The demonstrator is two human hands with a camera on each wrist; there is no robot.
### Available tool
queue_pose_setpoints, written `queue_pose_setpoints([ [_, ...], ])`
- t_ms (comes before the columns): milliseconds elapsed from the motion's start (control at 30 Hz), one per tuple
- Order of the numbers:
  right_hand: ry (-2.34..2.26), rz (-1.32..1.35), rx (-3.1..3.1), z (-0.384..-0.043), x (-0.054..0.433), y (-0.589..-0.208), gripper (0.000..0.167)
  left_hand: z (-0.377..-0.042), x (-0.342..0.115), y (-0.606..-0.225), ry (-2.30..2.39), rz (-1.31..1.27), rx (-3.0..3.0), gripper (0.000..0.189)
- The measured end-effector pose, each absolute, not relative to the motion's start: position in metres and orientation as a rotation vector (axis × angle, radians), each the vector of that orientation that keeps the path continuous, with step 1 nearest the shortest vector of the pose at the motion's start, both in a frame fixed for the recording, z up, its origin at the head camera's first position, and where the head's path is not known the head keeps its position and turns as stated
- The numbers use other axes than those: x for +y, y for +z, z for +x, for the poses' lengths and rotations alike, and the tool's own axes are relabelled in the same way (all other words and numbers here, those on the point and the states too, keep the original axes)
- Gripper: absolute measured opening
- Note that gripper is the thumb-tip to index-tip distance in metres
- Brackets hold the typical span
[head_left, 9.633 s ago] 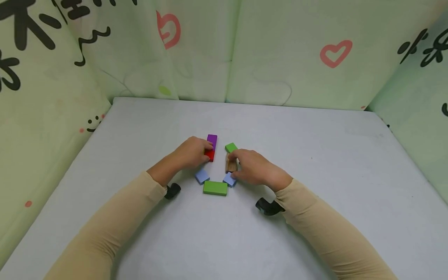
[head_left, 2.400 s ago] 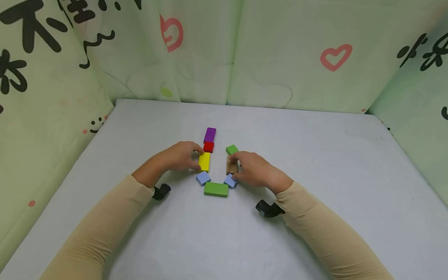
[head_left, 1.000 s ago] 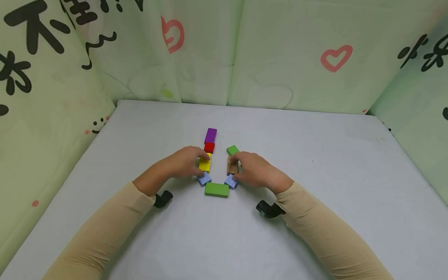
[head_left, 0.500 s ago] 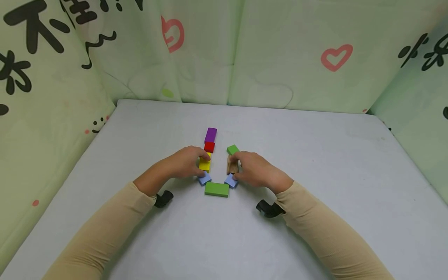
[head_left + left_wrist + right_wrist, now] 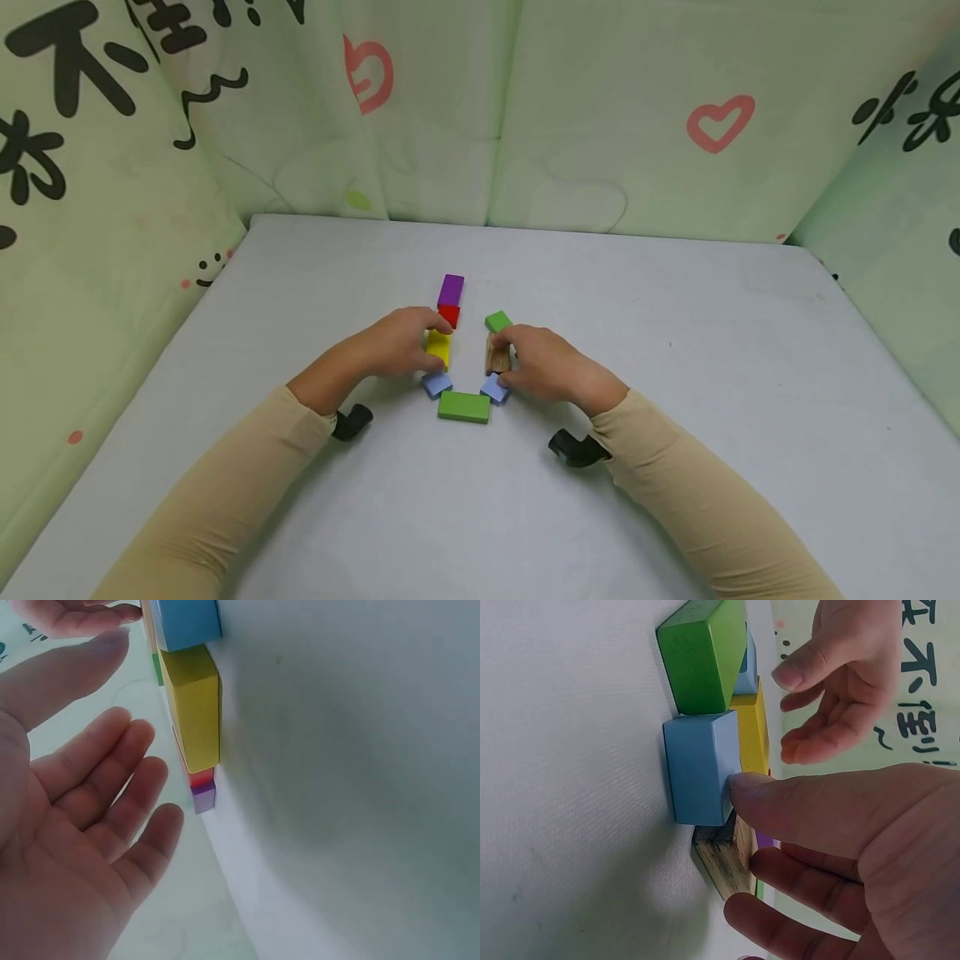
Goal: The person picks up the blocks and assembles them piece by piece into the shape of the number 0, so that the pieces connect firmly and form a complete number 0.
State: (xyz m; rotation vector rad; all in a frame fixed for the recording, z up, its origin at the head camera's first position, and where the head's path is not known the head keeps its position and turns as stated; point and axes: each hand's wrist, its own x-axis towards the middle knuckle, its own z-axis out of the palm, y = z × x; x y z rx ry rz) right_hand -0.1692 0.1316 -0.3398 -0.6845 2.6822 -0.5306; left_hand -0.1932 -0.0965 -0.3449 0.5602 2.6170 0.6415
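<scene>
My left hand (image 5: 405, 340) hovers over the yellow block (image 5: 438, 348) with loose, parted fingers, and the left wrist view shows it apart from the blocks. Beyond the yellow block, a red block (image 5: 450, 315) and a purple block (image 5: 451, 290) continue the row. A tilted blue block (image 5: 436, 386) sits at its near end. My right hand (image 5: 551, 363) rests its thumb against a second blue block (image 5: 701, 769), with its fingers at the wood-grained block (image 5: 726, 859). A small green block (image 5: 498, 321) lies beyond that one.
A long green block (image 5: 463, 407) spans the near end between the two blue ones. All lie on a white-covered table (image 5: 675, 375). Printed pale-green curtains (image 5: 600, 108) surround its back and sides.
Purple and red blocks have shifted away from me, and a yellow block now fills the space behind the left blue one. Just now my left hand rose slightly. The right hand stays put.
</scene>
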Motion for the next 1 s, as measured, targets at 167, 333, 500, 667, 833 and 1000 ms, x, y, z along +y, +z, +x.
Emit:
queue_pose_setpoints([
  [167, -0.530, -0.684, 2.683, -0.169, 0.131, -0.339, 0.048, -0.197, -0.095, -0.342, 0.676, 0.544, 2.652, 0.046],
  [333, -0.530, -0.682, 2.687, -0.168, 0.131, -0.339, 0.047, -0.204, -0.096, -0.342, 0.694, 0.510, 2.683, 0.044],
  [500, -0.531, -0.686, 2.688, -0.168, 0.131, -0.339, 0.047, -0.211, -0.095, -0.343, 0.685, 0.471, 2.689, 0.048],
  [667, -0.534, -0.680, 2.688, -0.168, 0.131, -0.340, 0.048, -0.219, -0.093, -0.344, 0.670, 0.473, 2.687, 0.050],
  [833, -0.535, -0.676, 2.690, -0.168, 0.131, -0.340, 0.048, -0.225, -0.092, -0.345, 0.681, 0.477, 2.690, 0.048],
  [1000, -0.530, -0.679, 2.692, -0.168, 0.131, -0.340, 0.048, -0.230, -0.088, -0.345, 0.700, 0.455, 2.680, 0.047],
])
